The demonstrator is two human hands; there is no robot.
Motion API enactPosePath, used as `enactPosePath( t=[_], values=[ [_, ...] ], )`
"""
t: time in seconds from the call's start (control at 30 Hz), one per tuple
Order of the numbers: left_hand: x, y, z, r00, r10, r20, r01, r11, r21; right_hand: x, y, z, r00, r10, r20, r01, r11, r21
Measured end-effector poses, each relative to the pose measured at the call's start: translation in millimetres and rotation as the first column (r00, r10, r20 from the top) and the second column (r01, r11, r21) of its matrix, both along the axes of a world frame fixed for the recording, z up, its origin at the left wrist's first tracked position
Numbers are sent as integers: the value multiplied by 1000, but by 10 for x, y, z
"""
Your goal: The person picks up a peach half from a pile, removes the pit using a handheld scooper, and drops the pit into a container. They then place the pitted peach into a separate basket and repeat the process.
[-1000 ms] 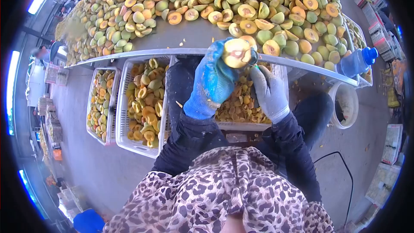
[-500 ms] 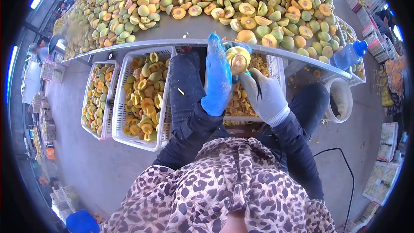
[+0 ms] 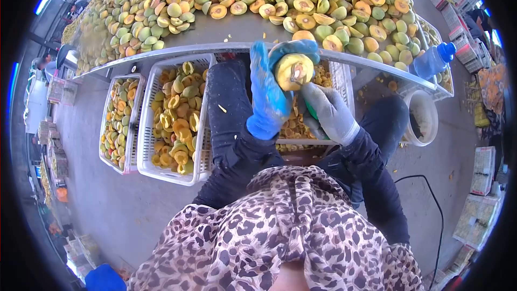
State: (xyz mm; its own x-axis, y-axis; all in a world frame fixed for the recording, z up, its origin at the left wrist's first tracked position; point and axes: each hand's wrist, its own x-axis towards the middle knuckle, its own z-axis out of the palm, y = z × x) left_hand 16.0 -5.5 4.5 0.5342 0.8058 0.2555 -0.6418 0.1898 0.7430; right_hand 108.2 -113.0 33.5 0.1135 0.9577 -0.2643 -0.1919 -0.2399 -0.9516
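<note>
My left hand (image 3: 267, 94), blue glove: grips halved fruit (image 3: 293, 71) | my right hand (image 3: 325, 110), grey glove: closed on green-handled tool (image 3: 311, 112) | below: white crate (image 3: 171, 121) of halves

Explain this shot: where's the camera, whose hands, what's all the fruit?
The camera sits on a person's head and looks down through a fisheye lens, so the leopard-print top at the bottom is their own body. There is only this one view. The left hand, in a blue glove, holds a halved fruit with its cut face up. The right hand, in a grey glove, is just below it and grips a small tool with a green handle; its tip is hidden. Ahead is a table heaped with halved fruit. Under its edge stand white crates of more halves. At right are a blue bottle and a white bucket.
</note>
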Motion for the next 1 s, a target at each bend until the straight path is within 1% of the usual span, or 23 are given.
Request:
enactPosePath(
  t=[0.07,0.1,0.13,0.17,0.2,0.23,0.27,0.3,0.33,0.4,0.43,0.47,0.53,0.57,0.6,0.67,0.7,0.73,0.83,0.87,0.93,0.97,1.0],
  values=[
    [-32,-66,-39,982,-56,182,77,991,-112,-93,-2,-84,999,2,36,-2,1000,-6],
    [-33,-31,-138,980,157,-123,-146,985,95,-119,-1,-115,997,2,76,-1,1000,-11],
    [-25,12,-241,840,407,-359,-285,893,348,-79,6,-75,997,4,76,-3,1000,-16],
    [-50,116,-335,887,373,-273,-160,802,576,-9,6,-4,991,78,108,-73,996,-55],
    [-82,92,-275,887,367,-282,-153,808,569,52,-20,26,979,151,136,-139,986,-97],
    [-73,83,-119,983,27,-182,14,976,219,127,-49,27,975,217,-43,-221,966,-133],
    [-36,93,3,963,-266,43,270,956,-112,126,-47,63,977,209,-37,-212,969,-130],
    [35,-75,17,994,39,104,-64,967,245,98,-51,107,974,184,-128,-204,965,-166],
    [46,-1,22,994,36,105,-61,968,242,84,-63,123,963,155,-222,-201,958,-204],
    [5,220,28,922,-305,-239,337,936,105,153,-61,44,971,215,-105,-235,941,-244],
    [-16,243,33,880,-202,-429,356,880,315,182,-56,1,963,270,11,-257,926,-276],
    [-4,176,14,875,-212,-435,366,879,307,179,-96,-31,965,262,1,-252,927,-280],
    [102,34,-6,995,-89,-49,99,956,277,207,-109,-66,723,182,-667,-376,913,-159],
    [136,-6,-56,997,-82,2,81,985,156,170,-119,-191,590,187,-786,-374,926,-60],
    [161,3,-128,997,-77,4,76,985,157,154,-126,-169,591,191,-784,-378,924,-60],
    [209,60,-252,964,-147,221,197,954,-225,140,-131,-119,693,140,-708,-320,939,-128],
    [184,146,-143,969,-157,192,239,790,-565,154,-150,-253,568,214,-794,-478,872,-107],
    [160,222,-196,989,-145,-6,119,837,-534,123,-189,-297,563,207,-800,-477,872,-109],
    [155,458,-439,987,-125,98,151,926,-345,200,-146,-433,838,-186,-514,5,943,-333],
    [179,411,-468,988,-121,93,146,926,-348,289,-88,-613,950,-226,-214,153,938,-313],
    [260,312,-524,996,87,-8,-86,962,-258,310,-2,-644,928,-320,-190,264,926,-269],
    [235,318,-620,958,161,-236,-134,983,126,304,31,-619,926,-326,-190,269,923,-274],
    [226,213,-608,958,153,-242,-127,985,119,201,96,-450,926,-336,-174,294,928,-227]
  ],
)
